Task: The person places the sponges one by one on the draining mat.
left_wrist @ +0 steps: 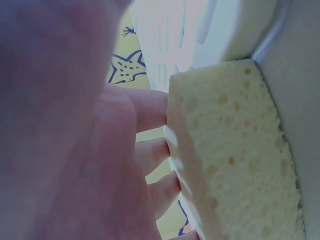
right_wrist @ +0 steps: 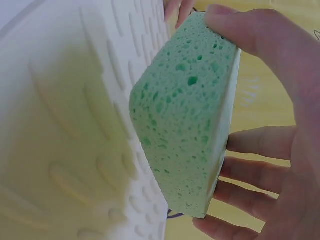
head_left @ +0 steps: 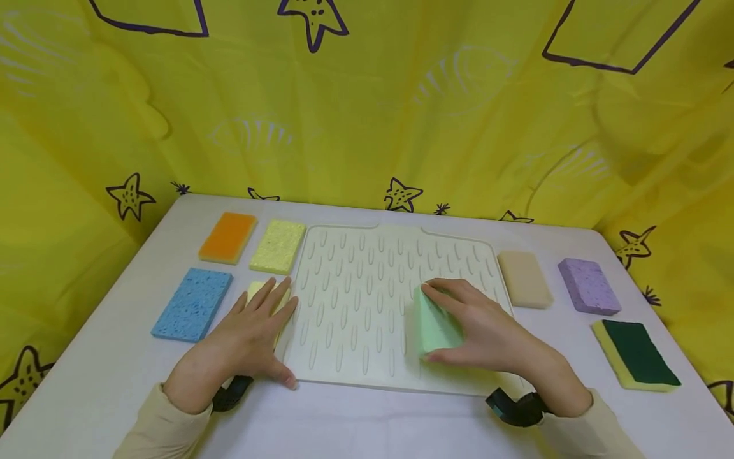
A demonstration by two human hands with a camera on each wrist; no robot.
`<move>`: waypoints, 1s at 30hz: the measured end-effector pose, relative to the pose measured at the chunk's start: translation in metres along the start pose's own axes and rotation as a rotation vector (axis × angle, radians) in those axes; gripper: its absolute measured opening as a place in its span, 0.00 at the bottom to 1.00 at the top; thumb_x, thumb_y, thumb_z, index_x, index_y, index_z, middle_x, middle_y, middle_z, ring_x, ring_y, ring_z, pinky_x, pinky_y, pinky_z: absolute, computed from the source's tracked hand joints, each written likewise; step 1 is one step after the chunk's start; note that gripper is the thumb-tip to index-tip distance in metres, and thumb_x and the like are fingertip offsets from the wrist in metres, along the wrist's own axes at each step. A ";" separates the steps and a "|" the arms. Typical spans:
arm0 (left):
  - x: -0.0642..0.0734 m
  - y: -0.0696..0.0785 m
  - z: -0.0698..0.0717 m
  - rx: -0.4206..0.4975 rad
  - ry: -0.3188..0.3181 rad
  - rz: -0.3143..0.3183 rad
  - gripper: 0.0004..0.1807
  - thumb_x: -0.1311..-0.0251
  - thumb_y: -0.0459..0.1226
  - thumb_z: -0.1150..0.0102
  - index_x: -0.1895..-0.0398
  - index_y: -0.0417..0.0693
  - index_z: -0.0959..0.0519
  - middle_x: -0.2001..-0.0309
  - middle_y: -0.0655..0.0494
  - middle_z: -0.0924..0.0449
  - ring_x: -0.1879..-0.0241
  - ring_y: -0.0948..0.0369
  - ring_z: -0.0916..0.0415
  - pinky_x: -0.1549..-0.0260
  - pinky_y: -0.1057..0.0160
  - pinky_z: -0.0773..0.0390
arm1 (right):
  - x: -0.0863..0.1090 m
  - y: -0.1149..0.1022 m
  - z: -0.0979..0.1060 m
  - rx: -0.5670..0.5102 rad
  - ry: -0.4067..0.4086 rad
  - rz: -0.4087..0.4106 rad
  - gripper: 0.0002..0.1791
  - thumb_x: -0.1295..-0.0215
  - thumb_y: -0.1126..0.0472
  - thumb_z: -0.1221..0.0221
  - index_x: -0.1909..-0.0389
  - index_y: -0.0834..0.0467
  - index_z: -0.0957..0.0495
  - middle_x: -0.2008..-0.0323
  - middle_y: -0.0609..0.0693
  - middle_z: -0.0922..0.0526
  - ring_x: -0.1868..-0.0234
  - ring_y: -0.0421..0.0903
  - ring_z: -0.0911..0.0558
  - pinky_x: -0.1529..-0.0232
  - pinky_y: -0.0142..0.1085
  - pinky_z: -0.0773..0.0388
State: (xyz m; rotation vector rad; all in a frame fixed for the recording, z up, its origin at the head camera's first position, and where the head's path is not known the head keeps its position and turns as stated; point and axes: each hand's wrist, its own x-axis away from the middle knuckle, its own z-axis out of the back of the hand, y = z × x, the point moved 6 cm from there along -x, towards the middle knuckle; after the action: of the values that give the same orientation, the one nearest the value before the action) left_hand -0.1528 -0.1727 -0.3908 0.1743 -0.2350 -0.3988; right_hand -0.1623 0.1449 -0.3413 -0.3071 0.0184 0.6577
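Observation:
My right hand holds a light green sponge between thumb and fingers, over the right half of a cream ridged mat. In the right wrist view the green sponge is tilted up on an edge, its porous face showing. My left hand spreads its fingers over a pale yellow sponge by the mat's left edge. The fingertips touch that sponge's top in the left wrist view; the thumb lies apart, near the mat's lower left corner. Most of this sponge is hidden from the head view.
Left of the mat lie an orange sponge, a yellow sponge and a blue sponge. On its right are a beige sponge, a purple sponge and a green-and-yellow scouring sponge. A yellow curtain surrounds the white table.

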 end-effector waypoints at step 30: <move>0.000 0.000 0.000 0.000 -0.004 0.001 0.72 0.75 0.71 0.25 0.25 0.42 0.39 0.20 0.42 0.58 0.22 0.38 0.61 0.31 0.27 0.54 | -0.045 -0.066 -0.036 0.027 0.001 0.109 0.54 0.56 0.33 0.29 0.30 0.57 0.32 0.34 0.52 0.29 0.32 0.50 0.31 0.35 0.47 0.28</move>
State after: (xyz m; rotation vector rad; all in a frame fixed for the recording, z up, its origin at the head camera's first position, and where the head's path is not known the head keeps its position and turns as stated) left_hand -0.1531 -0.1728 -0.3909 0.1737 -0.2396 -0.3978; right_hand -0.1556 0.0584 -0.3520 -0.2818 0.0456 0.7648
